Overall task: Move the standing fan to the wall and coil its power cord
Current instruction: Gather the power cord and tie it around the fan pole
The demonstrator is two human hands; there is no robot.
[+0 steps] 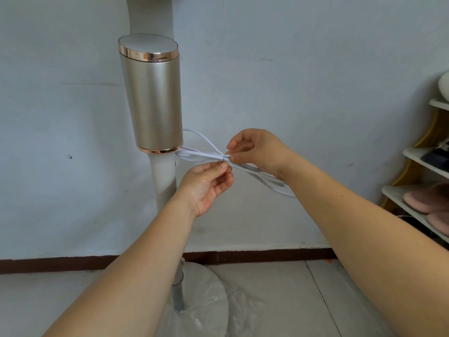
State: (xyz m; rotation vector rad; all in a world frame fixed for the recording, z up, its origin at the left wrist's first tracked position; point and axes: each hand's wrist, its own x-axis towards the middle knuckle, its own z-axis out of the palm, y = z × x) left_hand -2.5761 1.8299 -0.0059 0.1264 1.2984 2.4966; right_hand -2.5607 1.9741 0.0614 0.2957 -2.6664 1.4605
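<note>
The standing fan (151, 103) stands close to the pale wall; I see its gold cylindrical motor housing, white pole and round base (206, 300) wrapped in clear plastic. Its white power cord (194, 154) is gathered into a bundle of loops beside the pole, cinched at the middle. My left hand (206, 186) pinches the bundle's middle from below with thumb and fingertips. My right hand (257, 152) pinches the same spot from the right, with the loops trailing under its wrist. The fan head is out of view above.
A shoe rack (422, 166) with white shelves holds pink slippers and dark shoes at the right edge. A dark brown skirting board (267, 255) runs along the wall's foot above a light tiled floor.
</note>
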